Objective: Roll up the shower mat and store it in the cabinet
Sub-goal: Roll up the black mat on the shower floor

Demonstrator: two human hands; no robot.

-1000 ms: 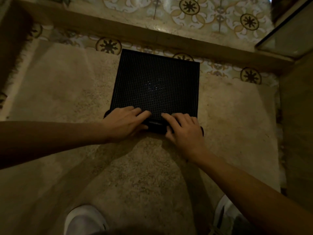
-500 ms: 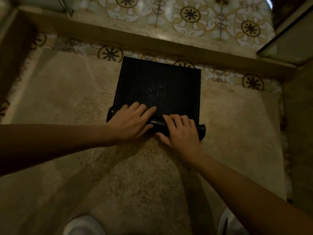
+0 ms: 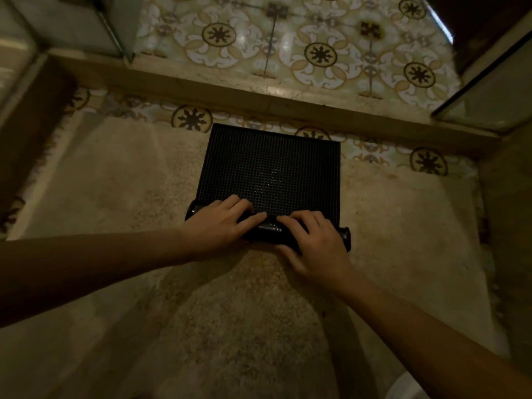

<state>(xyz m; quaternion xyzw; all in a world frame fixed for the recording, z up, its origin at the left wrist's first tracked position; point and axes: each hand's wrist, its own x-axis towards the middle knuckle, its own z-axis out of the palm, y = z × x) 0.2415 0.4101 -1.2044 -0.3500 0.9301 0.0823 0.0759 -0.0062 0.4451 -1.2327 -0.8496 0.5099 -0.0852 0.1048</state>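
Note:
A black gridded shower mat [image 3: 270, 168] lies on a beige rug [image 3: 115, 197]. Its near edge is rolled into a tight tube [image 3: 344, 236] that runs left to right. My left hand [image 3: 221, 223] presses on the left half of the roll, fingers laid over it. On the right half rests my right hand [image 3: 313, 243], fingers curled over the top and thumb on the near side. The flat part of the mat stretches away from the roll toward the stone step. No cabinet is clearly in view.
A stone threshold [image 3: 259, 93] crosses the floor beyond the mat, with patterned tiles [image 3: 319, 53] behind it. Glass panels stand at the upper left [image 3: 72, 21] and upper right [image 3: 489, 96]. A dark wall edge [image 3: 28, 125] borders the rug on the left.
The roll has grown thicker and moved away from me, and the flat part of the mat is shorter. Both hands have stayed on the roll and moved with it.

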